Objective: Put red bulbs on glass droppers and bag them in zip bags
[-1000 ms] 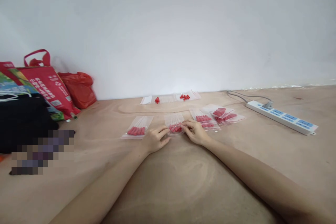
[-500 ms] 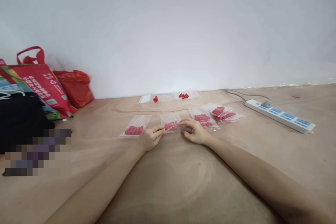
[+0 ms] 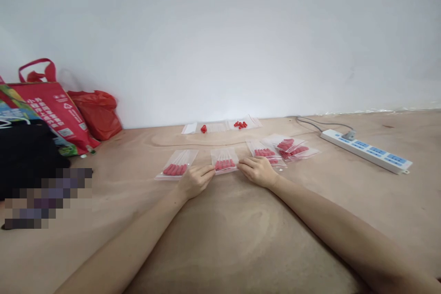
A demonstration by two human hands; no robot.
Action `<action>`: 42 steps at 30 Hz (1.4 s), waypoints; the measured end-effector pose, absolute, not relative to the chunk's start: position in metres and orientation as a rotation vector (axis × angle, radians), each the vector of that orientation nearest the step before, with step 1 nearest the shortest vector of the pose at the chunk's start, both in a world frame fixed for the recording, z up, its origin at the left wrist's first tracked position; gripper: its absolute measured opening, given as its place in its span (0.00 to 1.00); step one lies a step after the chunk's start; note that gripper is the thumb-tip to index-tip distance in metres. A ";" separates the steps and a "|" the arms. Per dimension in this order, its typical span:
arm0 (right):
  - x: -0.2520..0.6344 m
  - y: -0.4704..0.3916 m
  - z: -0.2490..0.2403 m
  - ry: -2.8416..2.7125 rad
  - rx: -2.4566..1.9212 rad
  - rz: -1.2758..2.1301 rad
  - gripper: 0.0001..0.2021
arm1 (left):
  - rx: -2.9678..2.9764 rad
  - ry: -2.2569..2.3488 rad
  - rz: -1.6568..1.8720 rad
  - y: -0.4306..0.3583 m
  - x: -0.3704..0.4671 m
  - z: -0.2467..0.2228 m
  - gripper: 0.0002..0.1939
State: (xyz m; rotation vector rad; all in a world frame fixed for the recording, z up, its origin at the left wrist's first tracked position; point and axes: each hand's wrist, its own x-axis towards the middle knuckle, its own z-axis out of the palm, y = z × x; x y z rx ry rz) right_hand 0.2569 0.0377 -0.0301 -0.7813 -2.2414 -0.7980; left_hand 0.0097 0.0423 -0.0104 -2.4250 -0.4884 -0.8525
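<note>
A small clear zip bag (image 3: 224, 154) lies flat in front of me, with several pink-red sticks inside and their thick ends towards me. My left hand (image 3: 196, 180) pinches its near left corner. The fingers of my right hand (image 3: 257, 171) are closed at its near right corner. A similar zip bag (image 3: 186, 156) rests to the left, its near right part hidden behind my left hand. Just beyond my right hand is another filled bag (image 3: 264, 152), overlapping others (image 3: 292, 148) further right.
Near the wall are clear bags with small red pieces (image 3: 240, 125) and a red cluster (image 3: 203, 129). A white power strip (image 3: 367, 151) with a plugged-in grey cable lies at right. Red bags (image 3: 96, 115) and a black cloth (image 3: 27, 156) occupy the left.
The bag between my hands now lies flatter, its near edge no longer lifted. My right fingers have drawn together and come down onto its corner. My left hand has barely moved.
</note>
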 end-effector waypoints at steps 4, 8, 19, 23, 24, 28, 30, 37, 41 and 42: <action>0.257 0.037 -0.028 -2.261 -0.781 -0.877 0.10 | -2.421 -0.477 -0.843 0.045 0.007 -0.011 0.12; 0.255 0.036 -0.026 -2.284 -0.846 -0.829 0.09 | -2.434 -0.499 -0.879 0.045 0.008 -0.012 0.11; 0.206 0.034 -0.023 -2.224 -0.706 -0.799 0.08 | -2.470 -0.524 -0.885 0.044 0.012 -0.012 0.12; 0.199 0.036 -0.024 -2.230 -0.641 -0.879 0.09 | -2.462 -0.512 -0.860 0.043 0.011 -0.009 0.13; 0.199 0.036 -0.023 -2.236 -0.622 -0.895 0.09 | -2.453 -0.508 -0.851 0.042 0.012 -0.008 0.13; 0.201 0.035 -0.019 -2.263 -0.569 -0.934 0.11 | -2.425 -0.480 -0.842 0.040 0.013 -0.005 0.12; 0.204 0.035 -0.018 -2.284 -0.571 -0.940 0.12 | -2.426 -0.476 -0.857 0.040 0.013 -0.005 0.12; 0.221 0.033 -0.017 -2.283 -0.633 -0.973 0.12 | -2.436 -0.486 -0.900 0.040 0.012 -0.006 0.11; 0.235 0.033 -0.018 -2.265 -0.661 -0.984 0.11 | -2.453 -0.488 -0.931 0.040 0.010 -0.005 0.11; 0.238 0.033 -0.019 -2.265 -0.674 -0.981 0.11 | -2.453 -0.490 -0.937 0.040 0.009 -0.005 0.11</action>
